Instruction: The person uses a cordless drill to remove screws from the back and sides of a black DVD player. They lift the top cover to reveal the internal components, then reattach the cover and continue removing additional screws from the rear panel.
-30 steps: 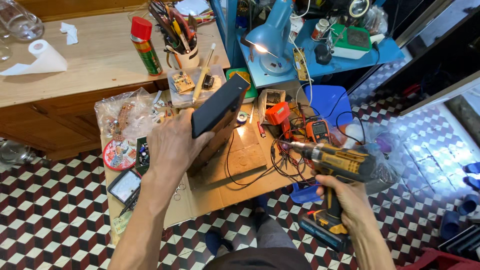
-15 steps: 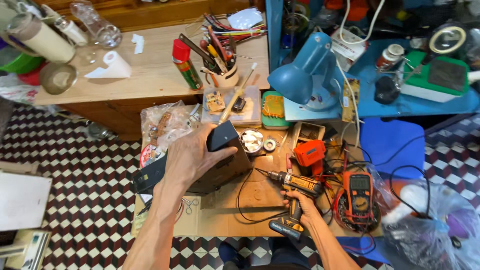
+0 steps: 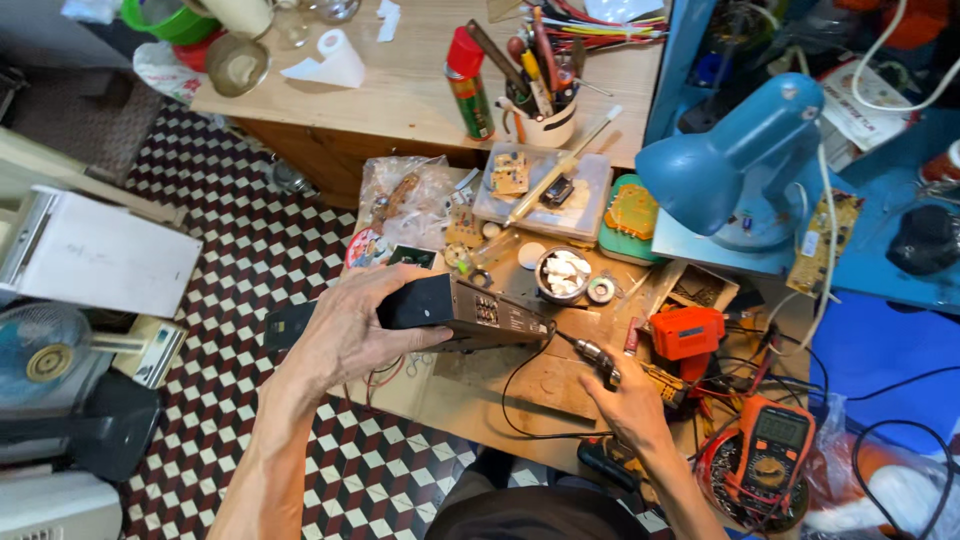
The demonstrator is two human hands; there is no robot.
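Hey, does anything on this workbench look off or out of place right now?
Nothing looks spilled or broken. The oddest thing is the black rectangular device box: the left hand holds it tilted off the wooden worktop while the right hand points a cordless drill at its end. Loose black wires trail across the cluttered top.

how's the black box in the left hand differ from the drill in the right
The black box is long, flat-sided and dark, gripped from above by the left hand; the drill is smaller, with a metal chuck and yellow-black body, mostly covered by the right hand. The box lies roughly level across the bench; the drill tilts, its bit aimed at the box's end. Both are held over the wooden bench.
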